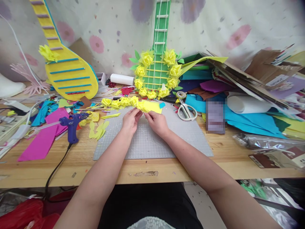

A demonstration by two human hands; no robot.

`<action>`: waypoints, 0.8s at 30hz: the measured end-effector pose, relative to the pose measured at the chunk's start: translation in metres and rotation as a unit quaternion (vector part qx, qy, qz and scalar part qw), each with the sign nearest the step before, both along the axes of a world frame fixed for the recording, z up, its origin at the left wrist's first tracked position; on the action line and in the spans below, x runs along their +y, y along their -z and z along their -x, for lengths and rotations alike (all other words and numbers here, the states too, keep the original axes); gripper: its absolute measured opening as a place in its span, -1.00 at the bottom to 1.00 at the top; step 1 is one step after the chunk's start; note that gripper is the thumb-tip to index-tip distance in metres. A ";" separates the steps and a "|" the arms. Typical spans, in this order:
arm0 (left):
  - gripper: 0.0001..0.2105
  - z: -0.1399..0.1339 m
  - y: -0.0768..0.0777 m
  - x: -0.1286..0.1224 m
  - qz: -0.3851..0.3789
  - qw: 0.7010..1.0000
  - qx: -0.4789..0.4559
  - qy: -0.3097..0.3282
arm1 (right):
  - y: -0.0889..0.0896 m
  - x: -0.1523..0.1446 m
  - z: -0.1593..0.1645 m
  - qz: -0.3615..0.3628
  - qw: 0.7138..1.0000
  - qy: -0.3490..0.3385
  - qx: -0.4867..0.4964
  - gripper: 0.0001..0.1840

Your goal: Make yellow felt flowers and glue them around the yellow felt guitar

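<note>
Cardboard box (262,68) holds sticks (286,50); left hand (131,121), right hand (157,122) by yellow paper (152,107): I cannot tell either grip.

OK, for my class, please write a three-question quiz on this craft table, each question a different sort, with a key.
1. True or false: the blue pistol-shaped glue gun is left of the grey gridded cutting mat.

2. What colour is the row of crumpled, paper-like flowers beside the left hand?
A. Pink
B. Yellow
C. Blue

3. Which is nearer the pale-handled scissors: the left hand or the right hand?

Key: 1. True. 2. B. 3. The right hand.
</note>
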State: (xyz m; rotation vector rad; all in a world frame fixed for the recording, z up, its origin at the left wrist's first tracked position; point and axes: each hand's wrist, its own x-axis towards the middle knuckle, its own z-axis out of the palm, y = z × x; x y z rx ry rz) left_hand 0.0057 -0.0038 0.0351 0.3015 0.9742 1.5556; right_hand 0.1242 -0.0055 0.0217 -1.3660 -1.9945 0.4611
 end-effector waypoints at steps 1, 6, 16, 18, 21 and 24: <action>-0.90 -0.001 0.001 0.000 -0.009 1.000 -0.002 -0.002 | 0.000 0.000 0.000 0.003 1.000 0.000 0.005 -0.59; -0.88 -0.002 0.002 -0.001 -0.037 0.999 -0.015 -0.008 | 0.001 0.002 -0.001 0.011 1.000 0.002 0.009 -0.58; -0.92 -0.002 0.004 -0.002 -0.030 0.999 0.011 -0.009 | 0.003 0.005 -0.003 0.009 1.000 -0.002 -0.012 -0.59; -0.90 -0.003 0.004 -0.002 -0.030 0.999 0.015 -0.013 | 0.003 0.005 -0.003 0.009 1.000 -0.007 -0.005 -0.60; -0.91 -0.003 0.003 -0.002 -0.028 0.999 0.018 -0.012 | 0.003 0.005 -0.004 0.017 1.000 -0.002 0.000 -0.59; -0.91 -0.003 0.002 -0.001 -0.004 1.000 0.021 -0.023 | 0.003 0.005 -0.004 0.024 1.000 -0.003 0.004 -0.58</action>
